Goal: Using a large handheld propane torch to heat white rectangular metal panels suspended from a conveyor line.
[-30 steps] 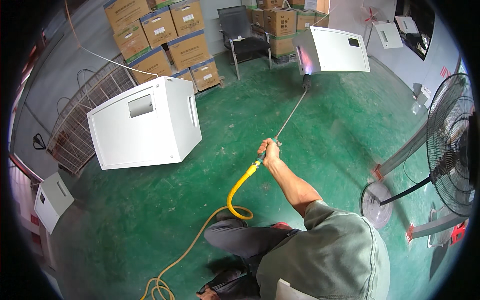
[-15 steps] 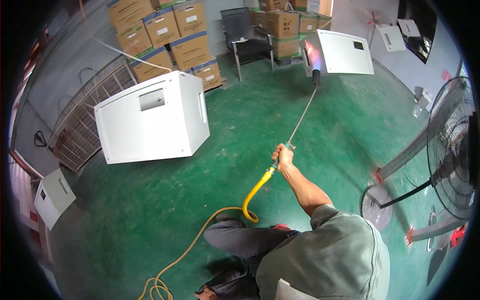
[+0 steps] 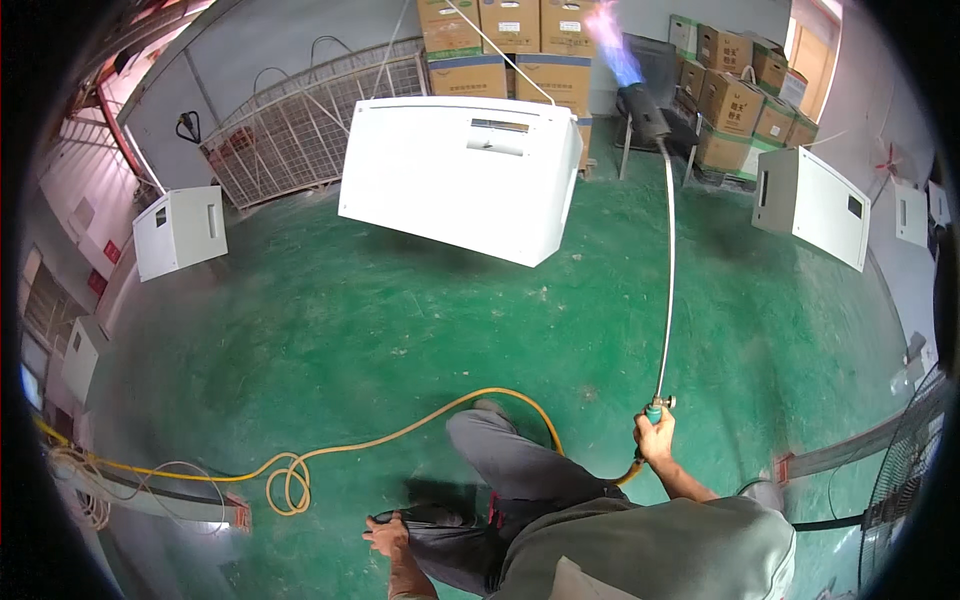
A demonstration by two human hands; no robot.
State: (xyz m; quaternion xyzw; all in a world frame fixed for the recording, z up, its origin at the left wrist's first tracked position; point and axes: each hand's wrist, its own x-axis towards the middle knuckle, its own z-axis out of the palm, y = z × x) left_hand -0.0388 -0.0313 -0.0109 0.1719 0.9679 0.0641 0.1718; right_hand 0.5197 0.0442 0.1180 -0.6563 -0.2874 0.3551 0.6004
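Observation:
My right hand [image 3: 655, 438] is closed around the handle of a gas torch [image 3: 669, 270]. A long thin metal tube runs from its grip to a dark cylindrical burner head [image 3: 643, 108]. From the burner a blue and pink flame [image 3: 613, 45] points up and to the left, right of a hanging white metal cabinet [image 3: 450, 170] and apart from it. The cabinet is tilted and has a slot near its top edge. A yellow hose [image 3: 400, 432] trails leftward over the floor. At my bent leg, my left hand [image 3: 387, 535] has its fingers apart, with a dark edge beside them.
More white cabinets hang at the right [image 3: 830, 210] and left [image 3: 180, 232]. Stacked cardboard boxes [image 3: 735, 105], a dark chair [image 3: 645, 75] and a wire mesh crate [image 3: 320, 125] stand at the back. A fan [image 3: 905, 480] is at the right edge, above the green floor [image 3: 400, 330].
My view has turned right to left. The torch flame, earlier at the right-hand cabinet's end, now points upward away from it. My left hand has come further into view.

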